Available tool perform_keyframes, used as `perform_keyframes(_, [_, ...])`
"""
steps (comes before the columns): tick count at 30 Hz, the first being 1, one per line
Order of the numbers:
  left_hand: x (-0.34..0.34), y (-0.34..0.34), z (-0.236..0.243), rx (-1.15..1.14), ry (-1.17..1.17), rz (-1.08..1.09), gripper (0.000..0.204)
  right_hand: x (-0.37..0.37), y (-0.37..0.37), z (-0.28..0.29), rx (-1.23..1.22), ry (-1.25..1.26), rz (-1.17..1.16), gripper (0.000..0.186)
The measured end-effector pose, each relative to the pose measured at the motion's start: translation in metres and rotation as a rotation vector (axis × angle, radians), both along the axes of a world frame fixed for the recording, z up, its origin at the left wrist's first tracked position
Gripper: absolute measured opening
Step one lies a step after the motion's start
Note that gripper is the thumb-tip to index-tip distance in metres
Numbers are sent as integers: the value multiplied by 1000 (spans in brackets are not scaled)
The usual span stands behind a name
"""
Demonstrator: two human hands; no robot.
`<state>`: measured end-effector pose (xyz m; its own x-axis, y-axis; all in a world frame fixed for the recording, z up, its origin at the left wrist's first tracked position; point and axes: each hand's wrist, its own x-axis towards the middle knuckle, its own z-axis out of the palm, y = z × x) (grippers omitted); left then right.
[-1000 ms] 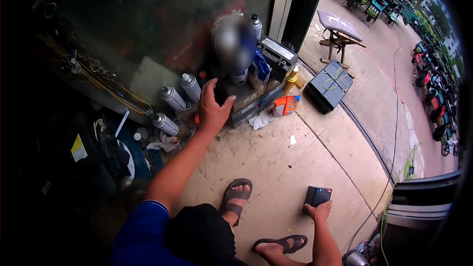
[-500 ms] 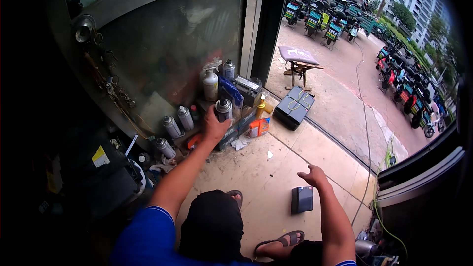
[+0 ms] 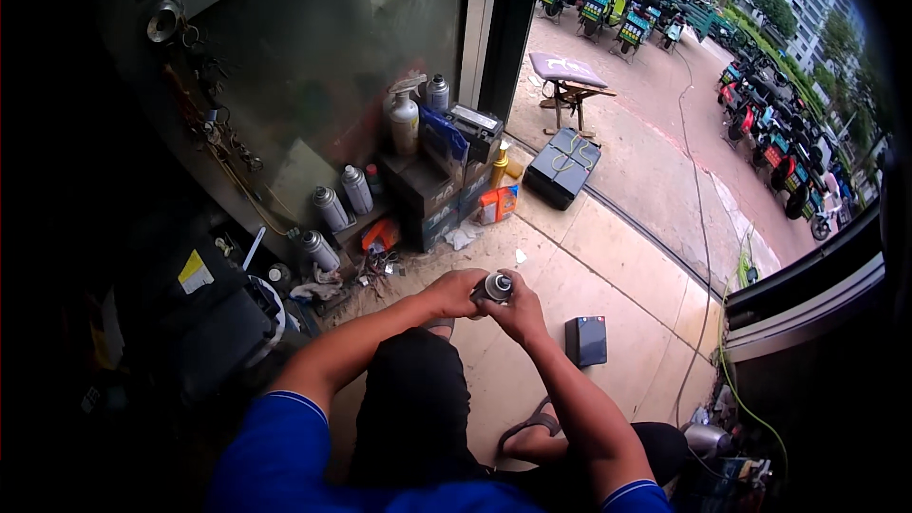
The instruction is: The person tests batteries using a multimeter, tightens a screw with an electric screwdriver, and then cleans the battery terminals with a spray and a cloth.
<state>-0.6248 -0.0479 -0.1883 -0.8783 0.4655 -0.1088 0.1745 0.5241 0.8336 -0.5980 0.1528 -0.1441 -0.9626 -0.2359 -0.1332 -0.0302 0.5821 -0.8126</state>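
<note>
A spray can (image 3: 496,286) is held upright in front of my knees, its round metal top turned up toward me. My left hand (image 3: 455,293) wraps around its left side. From the other side my right hand (image 3: 522,313) closes on the same can, thumb and fingers near the top rim. The lower part of the can is hidden behind the hands. On the floor tiles to the right of my right forearm stands a small dark battery (image 3: 587,340).
Several spray cans (image 3: 356,190) stand along the glass at left. A white spray bottle (image 3: 404,123) and a battery (image 3: 475,128) sit on stacked dark boxes (image 3: 423,190). An orange packet (image 3: 497,204) leans there. A large battery (image 3: 564,168) and stool (image 3: 568,71) are by the doorway.
My left hand has brought the spray can from the stacked boxes down in front of my knees. My right hand has moved left from above the small battery and now grips the can too.
</note>
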Motion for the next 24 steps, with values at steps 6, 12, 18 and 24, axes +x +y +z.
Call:
perform_keyframes(6, [-72,-22,28,-61,598,495,78,-25,30,-58,141,-43,-319,62])
perform_keyframes(12, [-198,-76,77,-306,889,593,60,-12,83,-134,307,-75,-477,60])
perform_keyframes(18, [-241,-82,71,-656,847,222,51,-5,115,-163,403,-117,-404,65])
perform_keyframes(24, [-260,-76,58,-865,902,276,18,-9,120,-164,385,-120,-367,66])
